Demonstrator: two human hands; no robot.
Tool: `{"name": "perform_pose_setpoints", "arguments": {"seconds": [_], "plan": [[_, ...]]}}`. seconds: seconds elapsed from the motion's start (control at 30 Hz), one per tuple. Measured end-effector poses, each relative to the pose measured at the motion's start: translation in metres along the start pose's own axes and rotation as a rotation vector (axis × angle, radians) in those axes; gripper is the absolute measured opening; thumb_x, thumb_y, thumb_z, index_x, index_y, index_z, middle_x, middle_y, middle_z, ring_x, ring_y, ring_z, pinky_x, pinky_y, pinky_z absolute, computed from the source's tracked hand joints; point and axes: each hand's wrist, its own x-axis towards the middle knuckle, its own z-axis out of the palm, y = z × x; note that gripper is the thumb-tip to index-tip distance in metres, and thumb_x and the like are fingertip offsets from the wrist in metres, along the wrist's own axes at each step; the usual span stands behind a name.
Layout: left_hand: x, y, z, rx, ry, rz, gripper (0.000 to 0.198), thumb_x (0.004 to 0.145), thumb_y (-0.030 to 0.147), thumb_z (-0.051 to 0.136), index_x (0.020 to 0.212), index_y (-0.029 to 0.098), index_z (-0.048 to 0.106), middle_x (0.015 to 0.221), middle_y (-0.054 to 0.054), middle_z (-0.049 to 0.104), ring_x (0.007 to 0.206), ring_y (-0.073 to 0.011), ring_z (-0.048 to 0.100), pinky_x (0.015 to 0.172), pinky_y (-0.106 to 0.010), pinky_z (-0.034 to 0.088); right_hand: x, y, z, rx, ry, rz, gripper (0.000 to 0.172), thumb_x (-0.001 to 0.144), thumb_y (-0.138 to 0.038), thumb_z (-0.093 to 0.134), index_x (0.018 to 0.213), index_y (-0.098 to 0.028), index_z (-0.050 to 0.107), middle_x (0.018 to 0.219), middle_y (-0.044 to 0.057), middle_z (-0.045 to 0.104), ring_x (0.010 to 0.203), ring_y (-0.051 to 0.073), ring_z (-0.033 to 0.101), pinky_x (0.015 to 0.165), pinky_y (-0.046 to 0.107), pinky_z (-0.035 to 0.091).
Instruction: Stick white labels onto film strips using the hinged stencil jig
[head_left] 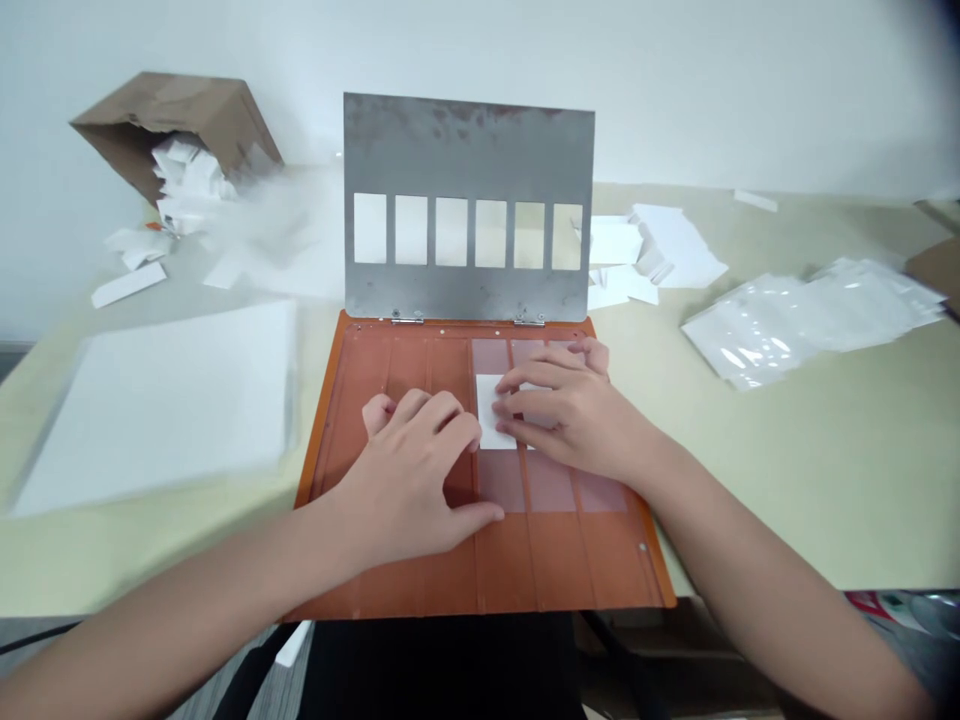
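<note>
Left hand (409, 480) curved and spread, fingertips at or just beside the left edge of a white rectangular card (487, 415), thumb low and out toward the right hand. Right hand (562, 410) with fingers stretched over the card and pressing down on it; any pinch on its edge too hidden to tell. Card lying flat between the two hands, partly under the right fingers, on a rust-orange hinged board (555, 575) over one of its pale pinkish rectangular panels (501, 480). Directly ahead of both hands, a steel plate (469, 150) with six rectangular windows, standing upright on two hinges (407, 318). Left of the left hand, a stack of white sheets (157, 410). Farther ahead on that side, a tipped cardboard box (169, 120) spilling white card pieces (187, 180). Ahead of the right hand, a loose pile of white cards (645, 250). Farther right, glossy plastic sleeves (810, 320) on a pale green table (787, 500).
</note>
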Motion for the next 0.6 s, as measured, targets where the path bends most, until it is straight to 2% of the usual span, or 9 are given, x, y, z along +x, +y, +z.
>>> {"name": "perform_pose_setpoints", "arguments": {"seconds": [0.17, 0.3, 0.37, 0.47, 0.6], "plan": [[0.002, 0.0, 0.002, 0.002, -0.006, -0.03, 0.04, 0.073, 0.051, 0.073, 0.091, 0.021, 0.053, 0.098, -0.003, 0.061, 0.089, -0.0237, 0.051, 0.079, -0.042, 0.023, 0.0, -0.001, -0.003, 0.009, -0.024, 0.002, 0.02, 0.095, -0.029, 0.059, 0.082, -0.023, 0.073, 0.098, 0.001, 0.073, 0.097, 0.021, 0.057, 0.091, 0.044, 0.021], [0.008, -0.004, 0.004, 0.025, 0.069, -0.06, 0.031, 0.082, 0.048, 0.065, 0.093, 0.021, 0.054, 0.095, -0.003, 0.062, 0.089, -0.0235, 0.053, 0.079, -0.042, 0.024, -0.001, -0.002, -0.01, 0.032, -0.086, 0.016, 0.027, 0.098, -0.034, 0.051, 0.089, -0.025, 0.075, 0.104, 0.003, 0.071, 0.102, 0.023, 0.056, 0.088, 0.044, 0.022], [0.012, -0.006, 0.004, 0.044, 0.117, -0.077, 0.027, 0.085, 0.046, 0.062, 0.092, 0.021, 0.054, 0.093, -0.003, 0.062, 0.088, -0.023, 0.053, 0.079, -0.042, 0.024, -0.002, -0.002, -0.013, 0.044, -0.11, 0.005, 0.03, 0.096, -0.044, 0.053, 0.092, -0.025, 0.076, 0.111, 0.005, 0.069, 0.107, 0.026, 0.054, 0.089, 0.045, 0.023], [0.018, -0.009, 0.005, 0.066, 0.155, -0.092, 0.022, 0.086, 0.042, 0.061, 0.089, 0.021, 0.054, 0.09, -0.002, 0.063, 0.085, -0.022, 0.053, 0.078, -0.041, 0.024, -0.004, -0.001, -0.013, 0.034, -0.117, -0.018, 0.04, 0.085, -0.061, 0.062, 0.092, -0.025, 0.076, 0.12, 0.007, 0.066, 0.113, 0.03, 0.051, 0.092, 0.047, 0.022], [0.021, -0.012, 0.005, 0.073, 0.169, -0.099, 0.022, 0.088, 0.042, 0.06, 0.086, 0.02, 0.054, 0.088, -0.001, 0.062, 0.083, -0.0211, 0.054, 0.077, -0.04, 0.024, -0.005, 0.001, -0.009, 0.0, -0.114, -0.016, 0.034, 0.082, -0.058, 0.067, 0.09, -0.026, 0.076, 0.123, 0.006, 0.065, 0.117, 0.031, 0.049, 0.092, 0.047, 0.022]]}}
